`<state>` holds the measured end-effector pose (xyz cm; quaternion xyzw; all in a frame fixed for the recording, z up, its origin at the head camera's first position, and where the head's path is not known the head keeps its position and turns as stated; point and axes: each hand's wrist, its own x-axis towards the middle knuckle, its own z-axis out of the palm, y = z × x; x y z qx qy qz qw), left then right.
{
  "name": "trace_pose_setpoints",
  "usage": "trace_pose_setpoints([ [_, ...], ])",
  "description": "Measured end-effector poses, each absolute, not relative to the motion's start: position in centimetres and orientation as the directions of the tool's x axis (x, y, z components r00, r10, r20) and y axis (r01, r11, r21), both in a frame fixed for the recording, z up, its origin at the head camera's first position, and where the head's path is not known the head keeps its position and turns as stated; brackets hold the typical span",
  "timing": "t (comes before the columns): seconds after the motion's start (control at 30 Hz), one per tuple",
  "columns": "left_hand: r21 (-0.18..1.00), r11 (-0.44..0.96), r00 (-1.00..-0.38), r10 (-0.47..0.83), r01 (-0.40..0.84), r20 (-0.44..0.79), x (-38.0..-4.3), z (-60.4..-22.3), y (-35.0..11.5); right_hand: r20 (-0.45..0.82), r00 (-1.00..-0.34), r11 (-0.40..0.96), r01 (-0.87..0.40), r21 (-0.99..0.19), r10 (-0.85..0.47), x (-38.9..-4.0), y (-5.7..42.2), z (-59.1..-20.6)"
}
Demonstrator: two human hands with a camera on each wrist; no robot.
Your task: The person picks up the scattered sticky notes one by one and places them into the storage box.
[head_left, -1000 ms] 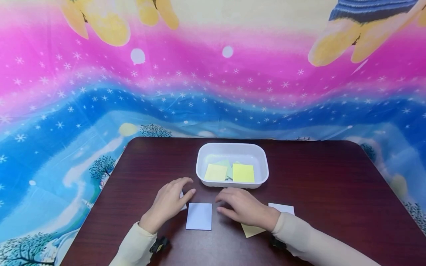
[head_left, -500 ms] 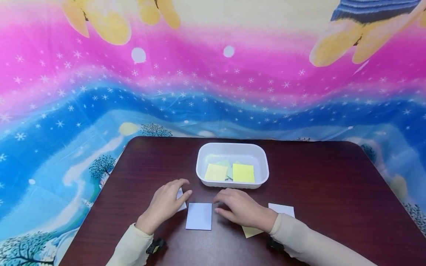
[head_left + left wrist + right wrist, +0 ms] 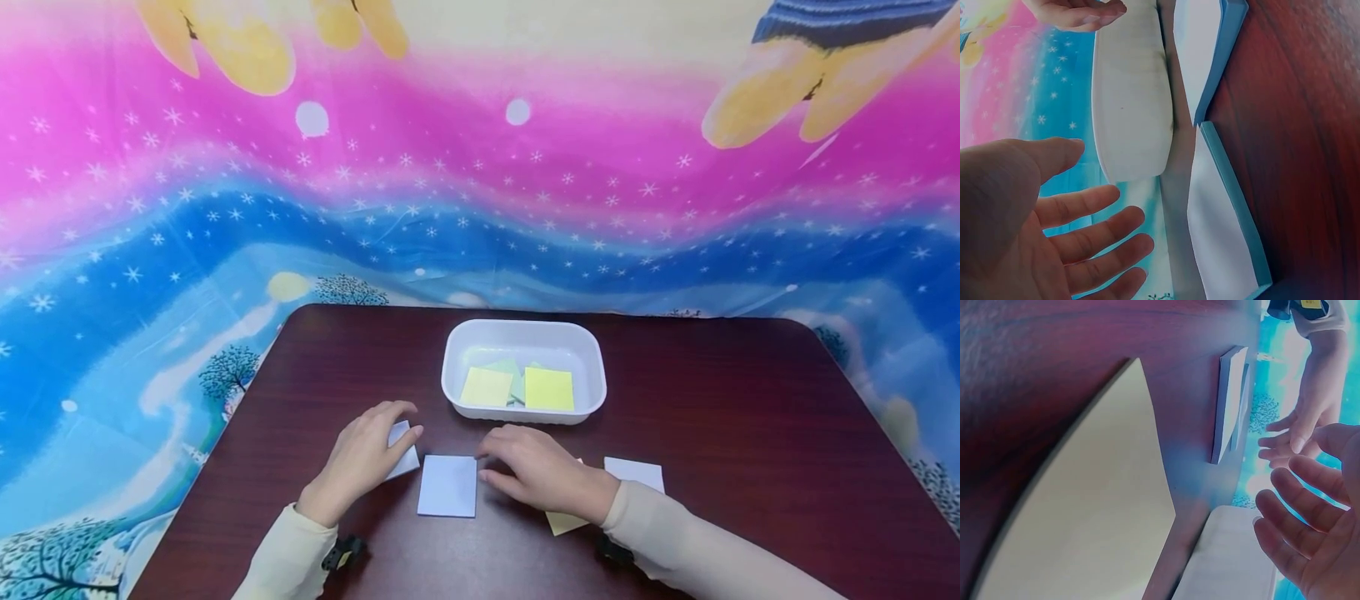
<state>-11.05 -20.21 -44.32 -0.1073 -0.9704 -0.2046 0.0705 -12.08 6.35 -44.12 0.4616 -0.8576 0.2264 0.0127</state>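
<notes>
My left hand hovers over a pale bluish-white sticky note pad, covering part of it. Its fingers are loosely spread and hold nothing in the left wrist view. A second pale bluish pad lies flat on the table between the two hands. My right hand is held just right of it, fingers loosely bent with nothing in them. Beneath the right hand lies a pale yellow pad, mostly hidden in the head view. Another white pad sits partly behind the right wrist.
A white plastic tub stands beyond the hands. Inside are a pale yellow pad, a bright yellow pad and pale green notes. The dark wooden table ends at a printed cloth backdrop.
My left hand has drifted left, uncovering more of the pale pad under it. The right hand has also shifted slightly left, and another corner of the yellow pad shows. The pads stay put.
</notes>
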Motion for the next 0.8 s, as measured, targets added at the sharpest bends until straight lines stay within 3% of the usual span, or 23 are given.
trace_pose_setpoints([
  [0.37, 0.344, 0.908, -0.965, 0.183, 0.239, 0.187, -10.8, -45.1, -21.4, 0.28, -0.549, 0.456, -0.825, -0.333, -0.788, -12.3, 6.1, -44.1],
  [0.8, 0.303, 0.926, -0.975, 0.215, 0.223, 0.059, -10.3, -45.5, -22.3, 0.248, -0.557, 0.464, -0.815, -0.347, -0.793, -12.3, 5.8, -44.3],
])
